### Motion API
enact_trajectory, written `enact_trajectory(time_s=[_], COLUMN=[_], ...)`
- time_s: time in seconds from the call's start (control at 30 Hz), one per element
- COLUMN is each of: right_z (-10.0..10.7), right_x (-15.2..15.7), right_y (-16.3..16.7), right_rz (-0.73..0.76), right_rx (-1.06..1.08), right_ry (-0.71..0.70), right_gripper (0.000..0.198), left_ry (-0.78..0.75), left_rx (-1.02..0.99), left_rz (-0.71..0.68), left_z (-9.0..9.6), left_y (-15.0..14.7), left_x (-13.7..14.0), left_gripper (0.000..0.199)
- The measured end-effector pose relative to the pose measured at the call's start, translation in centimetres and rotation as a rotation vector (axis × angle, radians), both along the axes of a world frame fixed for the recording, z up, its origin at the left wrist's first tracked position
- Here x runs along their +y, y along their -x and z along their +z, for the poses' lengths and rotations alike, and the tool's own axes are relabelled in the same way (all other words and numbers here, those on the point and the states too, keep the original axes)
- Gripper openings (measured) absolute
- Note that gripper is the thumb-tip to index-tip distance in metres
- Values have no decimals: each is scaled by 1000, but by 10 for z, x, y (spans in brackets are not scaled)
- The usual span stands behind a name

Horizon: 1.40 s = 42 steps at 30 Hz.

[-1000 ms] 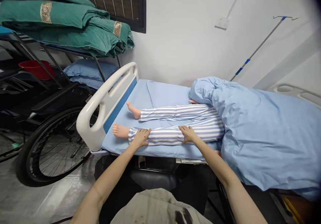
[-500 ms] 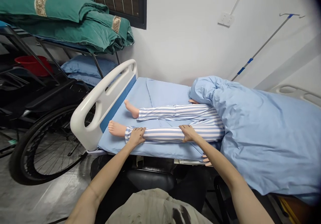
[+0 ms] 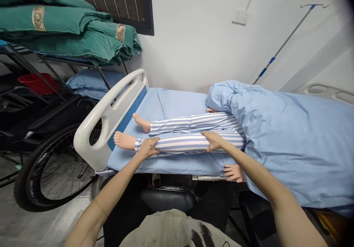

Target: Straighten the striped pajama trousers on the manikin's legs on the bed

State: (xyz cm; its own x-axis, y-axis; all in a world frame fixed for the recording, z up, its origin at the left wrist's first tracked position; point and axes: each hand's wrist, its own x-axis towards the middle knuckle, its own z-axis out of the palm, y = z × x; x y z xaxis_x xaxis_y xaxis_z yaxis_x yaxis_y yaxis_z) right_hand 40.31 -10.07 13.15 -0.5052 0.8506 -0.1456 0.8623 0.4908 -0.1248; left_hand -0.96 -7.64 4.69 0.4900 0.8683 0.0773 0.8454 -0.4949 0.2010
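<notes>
A care manikin in blue-and-white striped trousers (image 3: 182, 143) lies on the blue-sheeted bed, its upper body covered by a blue quilt (image 3: 290, 140). My left hand (image 3: 149, 146) wraps round the nearer lower leg, just above the bare foot (image 3: 125, 140). Further up that same leg, around the knee, my right hand (image 3: 214, 141) grips from above, thumb on the near side. The other leg lies beyond, its foot (image 3: 142, 122) bare too. One manikin hand (image 3: 233, 173) sticks out at the near mattress edge, below my right forearm.
A white footboard (image 3: 92, 143) closes off the bed's left end. Left of it stands a wheelchair (image 3: 55, 169), with folded green bedding (image 3: 83, 33) on a rack behind. An IV pole (image 3: 287, 42) rises by the wall. A black chair (image 3: 168, 199) is between me and the bed.
My right hand has slid up the leg toward the thigh, while my left stays by the ankle. More of the manikin's near hand shows. The view has shifted slightly.
</notes>
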Motion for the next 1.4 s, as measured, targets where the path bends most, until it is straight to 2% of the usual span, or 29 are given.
enact_trajectory(time_s=[0.2, 0.33, 0.6, 0.73, 0.87, 1.0, 1.2, 1.4], right_z=[-9, -18, -55, -66, -68, -65, -63, -71], right_x=[2, 2, 5, 5, 7, 14, 19, 17], right_y=[3, 6, 19, 20, 24, 36, 46, 44], right_rz=[38, 28, 2, -7, -24, -34, -2, 17], right_rx=[-36, -23, -89, -98, -93, -122, -195, -236], right_ry=[-7, 15, 27, 20, 80, 133, 126, 157], right_gripper=[104, 98, 100, 102, 105, 115, 98, 125], left_ry=[14, 22, 17, 37, 48, 44, 53, 53], left_rx=[57, 106, 219, 251, 261, 264, 274, 255], left_rz=[28, 29, 3, 2, 21, 15, 27, 40], left_z=[-9, -9, 23, 26, 18, 19, 21, 6], left_y=[-2, -1, -4, -8, -9, -8, -8, -8], left_x=[0, -2, -13, -15, -16, -17, -19, -22], left_gripper=[60, 56, 43, 46, 47, 48, 46, 46])
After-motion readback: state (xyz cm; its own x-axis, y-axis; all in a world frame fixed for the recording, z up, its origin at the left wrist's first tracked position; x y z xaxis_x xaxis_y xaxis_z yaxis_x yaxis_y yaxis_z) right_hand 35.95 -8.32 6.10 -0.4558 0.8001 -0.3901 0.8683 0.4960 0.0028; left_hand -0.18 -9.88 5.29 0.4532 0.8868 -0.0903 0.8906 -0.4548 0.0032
